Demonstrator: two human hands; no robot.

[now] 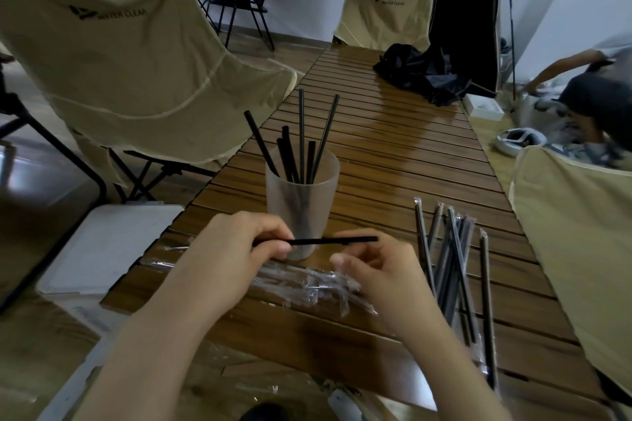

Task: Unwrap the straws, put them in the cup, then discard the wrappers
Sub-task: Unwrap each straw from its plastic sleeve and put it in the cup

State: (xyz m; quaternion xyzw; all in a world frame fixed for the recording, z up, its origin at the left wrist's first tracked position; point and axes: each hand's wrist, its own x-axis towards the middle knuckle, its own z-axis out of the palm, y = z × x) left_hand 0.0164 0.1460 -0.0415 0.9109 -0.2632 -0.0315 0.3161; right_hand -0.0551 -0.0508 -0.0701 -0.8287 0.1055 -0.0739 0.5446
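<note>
Both hands, left (236, 249) and right (379, 270), pinch one straw (321, 241) level before the cup (302, 202), wrappers (307, 280) beneath, wrapped straws (451, 263) at three o'clock.

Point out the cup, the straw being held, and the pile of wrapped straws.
cup (290, 212), head view, on its frosted wall.
held straw (318, 241), head view, on its bare middle between the hands.
wrapped straws (455, 260), head view, on the middle of the pile.

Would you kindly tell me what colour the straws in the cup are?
The straws are black, seen in the head view.
</note>
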